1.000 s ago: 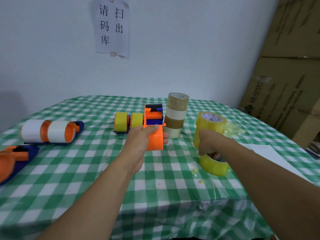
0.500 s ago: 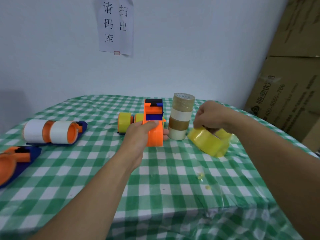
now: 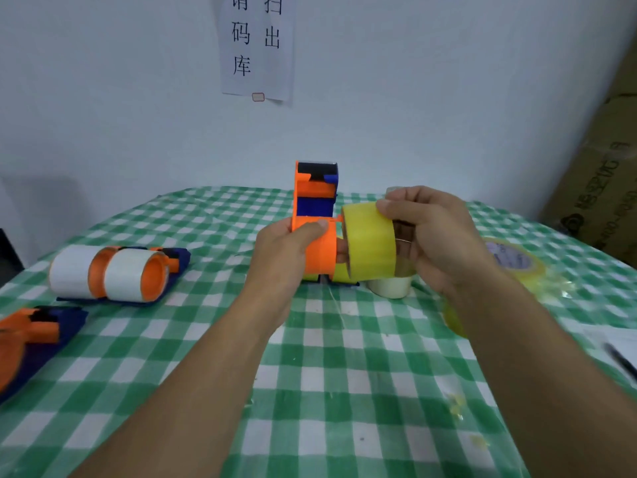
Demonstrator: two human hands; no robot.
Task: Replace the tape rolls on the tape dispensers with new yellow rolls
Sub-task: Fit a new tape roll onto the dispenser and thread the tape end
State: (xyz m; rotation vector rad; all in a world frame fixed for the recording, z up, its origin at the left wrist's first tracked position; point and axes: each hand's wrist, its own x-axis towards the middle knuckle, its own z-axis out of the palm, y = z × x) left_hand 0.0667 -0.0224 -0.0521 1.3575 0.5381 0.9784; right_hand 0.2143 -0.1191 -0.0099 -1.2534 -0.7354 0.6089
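yellow tape roll (image 3: 370,243) is held up above the table, on edge, with its open core turned toward the orange drum of the tape dispenser (image 3: 319,250); the two sit just beside each other, and whether the roll's rim touches the drum i cannot tell

the right hand (image 3: 437,239) grips the roll from its far side: the index finger lies bent over the top of the yellow band, the thumb is hidden, and the other fingers (image 3: 406,236) curl behind the roll's clear edge

the left hand (image 3: 289,250) grips the dispenser round its drum, thumb pressed flat across the top, and one fingertip shows in the narrow gap between drum and roll; the dispenser's blue and orange head stands upright above the hand

on the green checked tablecloth (image 3: 344,374) to the left lies a second dispenser with two white rolls (image 3: 113,274), and nearer the left edge a third orange and blue dispenser (image 3: 27,343), blurred; behind the hands a pale roll (image 3: 391,288) stands on the cloth, and to the right another yellow roll (image 3: 513,263) lies flat

a paper note (image 3: 258,46) hangs on the wall, and cardboard boxes (image 3: 603,188) stand at the right
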